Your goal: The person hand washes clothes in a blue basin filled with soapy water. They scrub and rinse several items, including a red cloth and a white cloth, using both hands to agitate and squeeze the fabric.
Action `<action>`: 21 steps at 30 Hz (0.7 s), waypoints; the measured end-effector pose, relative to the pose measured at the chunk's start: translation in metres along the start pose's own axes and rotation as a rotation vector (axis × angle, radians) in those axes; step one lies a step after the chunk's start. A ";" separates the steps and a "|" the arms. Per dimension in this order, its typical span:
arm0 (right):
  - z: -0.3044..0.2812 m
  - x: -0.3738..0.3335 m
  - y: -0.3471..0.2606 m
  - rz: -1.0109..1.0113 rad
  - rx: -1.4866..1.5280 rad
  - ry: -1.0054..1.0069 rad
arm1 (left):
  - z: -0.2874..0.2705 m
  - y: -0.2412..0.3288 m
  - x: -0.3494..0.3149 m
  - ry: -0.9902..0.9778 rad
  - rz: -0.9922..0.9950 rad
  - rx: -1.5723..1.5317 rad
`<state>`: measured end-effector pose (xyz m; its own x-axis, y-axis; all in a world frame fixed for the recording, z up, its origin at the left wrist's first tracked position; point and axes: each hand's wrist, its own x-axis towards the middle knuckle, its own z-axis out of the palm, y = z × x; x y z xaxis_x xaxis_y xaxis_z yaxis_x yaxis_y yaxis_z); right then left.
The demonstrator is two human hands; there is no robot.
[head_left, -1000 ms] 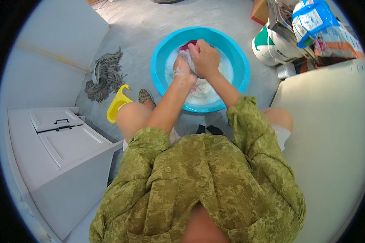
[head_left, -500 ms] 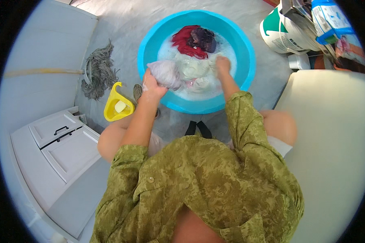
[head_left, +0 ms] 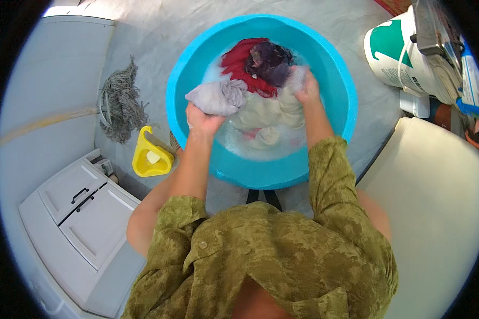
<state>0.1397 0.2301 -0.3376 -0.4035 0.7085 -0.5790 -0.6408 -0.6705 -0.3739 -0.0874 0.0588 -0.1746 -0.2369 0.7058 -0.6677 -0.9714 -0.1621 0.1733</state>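
Observation:
My left hand (head_left: 205, 121) grips a wet, bunched pale lilac cloth (head_left: 215, 98) over the left side of a large turquoise basin (head_left: 341, 114). My right hand (head_left: 307, 91) is at the basin's right side with its fingers curled. A whitish, foamy patch lies against those fingers; whether it is suds or cloth I cannot make out. In the soapy water, a red cloth (head_left: 238, 56) and a dark purple cloth (head_left: 270, 64) lie at the far side. Cream-coloured cloth (head_left: 261, 112) floats nearer to me, partly under suds.
A yellow scoop (head_left: 159, 169) holding a pale soap bar (head_left: 153, 157) is on the floor left of the basin. Beyond it, a grey string mop (head_left: 123, 103) leans by a white panel. A white-and-green bucket (head_left: 391, 53) stands right, beyond a cream surface (head_left: 426, 212). White cabinet doors (head_left: 90, 223) are at left.
My right hand has lifted from the cream cloth and moved away from me, towards the dark purple cloth. My left hand still holds the lilac cloth. The view has shifted, bringing the basin closer.

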 end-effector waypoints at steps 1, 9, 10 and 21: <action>0.014 -0.007 0.003 0.094 0.138 -0.184 | -0.004 -0.002 0.006 -0.006 -0.007 -0.010; 0.177 -0.102 0.041 -0.098 -0.973 -0.340 | -0.004 -0.029 0.038 0.101 0.037 0.053; 0.175 -0.097 0.046 -0.373 -1.125 -0.255 | 0.001 -0.030 0.035 0.055 0.041 0.031; 0.192 -0.134 0.033 -0.686 -1.074 -0.124 | 0.058 -0.034 -0.001 -0.261 -0.099 0.210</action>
<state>0.0470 0.1555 -0.1331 -0.2967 0.9549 0.0131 0.0823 0.0392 -0.9958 -0.0531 0.1036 -0.1372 -0.1035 0.8678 -0.4860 -0.9591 0.0424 0.2799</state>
